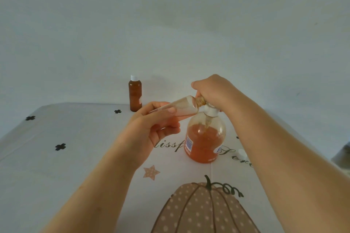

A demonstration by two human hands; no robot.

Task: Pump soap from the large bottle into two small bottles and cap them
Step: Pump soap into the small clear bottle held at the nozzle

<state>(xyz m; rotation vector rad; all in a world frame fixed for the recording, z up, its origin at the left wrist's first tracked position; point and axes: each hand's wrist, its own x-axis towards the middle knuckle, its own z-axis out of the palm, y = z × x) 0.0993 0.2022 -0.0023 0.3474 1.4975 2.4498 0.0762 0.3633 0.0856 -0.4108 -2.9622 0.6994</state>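
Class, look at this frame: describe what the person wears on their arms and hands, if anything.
The left hand and right hand are bare: no gloves or rings show. The left forearm and right forearm are uncovered to the frame edge, without sleeves, watch or bracelets.

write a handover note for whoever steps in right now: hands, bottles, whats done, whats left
Left hand holds the open small bottle tilted on its side, mouth at the pump's spout; it looks nearly empty.
Right hand is curled over the pump of the large bottle, which stands on the table, roughly half full.
Done: the other small bottle stands filled and capped at the far edge.
Left: fill the held bottle, then cap it; a loose white cap lies right of the large bottle.
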